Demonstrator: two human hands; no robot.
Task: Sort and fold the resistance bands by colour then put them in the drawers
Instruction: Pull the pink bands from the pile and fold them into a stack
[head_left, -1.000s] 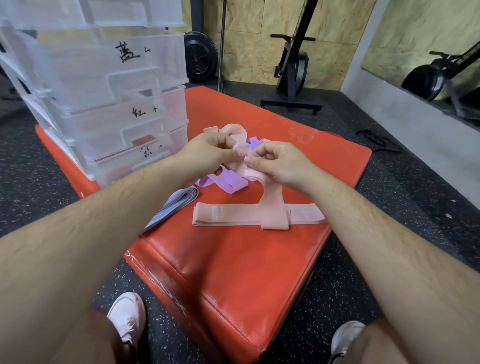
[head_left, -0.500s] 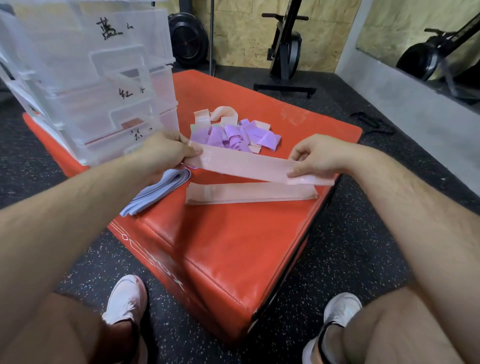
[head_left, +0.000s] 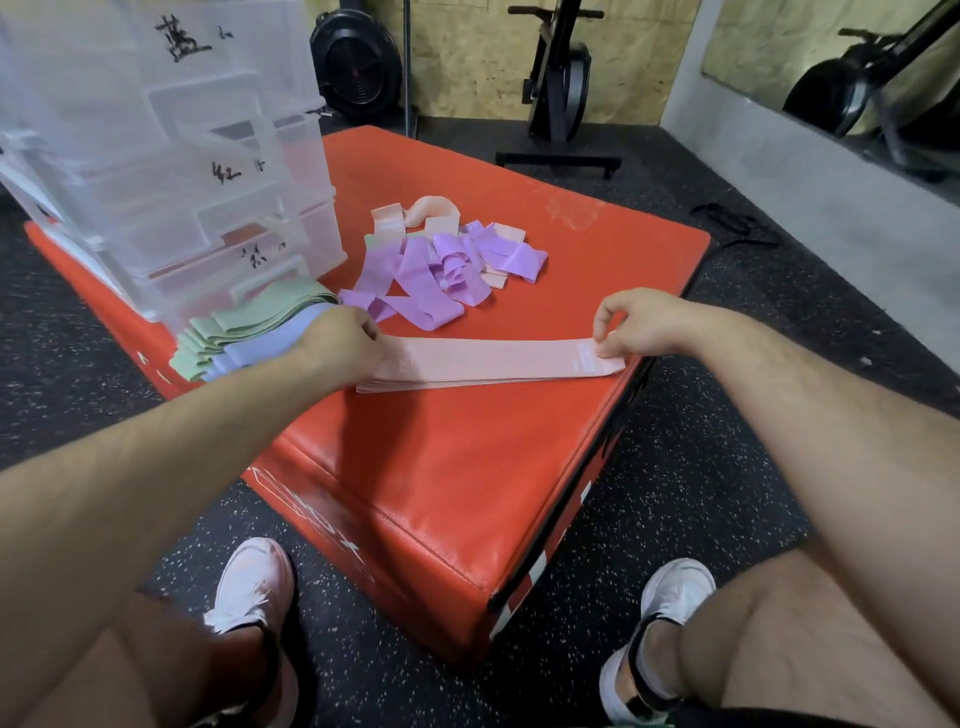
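Observation:
A flat pink band (head_left: 483, 358) lies stretched across the red padded box (head_left: 447, 457), on top of another pink band. My left hand (head_left: 337, 345) pinches its left end and my right hand (head_left: 631, 325) pinches its right end. Behind them sits a loose pile of purple bands (head_left: 441, 270) with a few pink ones (head_left: 415, 213) at the back. Folded green bands (head_left: 244, 325) and blue bands (head_left: 265, 348) are stacked at the left, in front of the clear plastic drawer unit (head_left: 171, 171) with handwritten labels.
The box's right edge runs just under my right hand. Black speckled gym floor surrounds the box. My two feet in white shoes (head_left: 254, 587) rest below the front corner. Exercise machines (head_left: 558, 78) stand at the back wall.
The pink band I held stretched in the air has come down onto the pink band lying on the box. Both hands moved lower and nearer with it.

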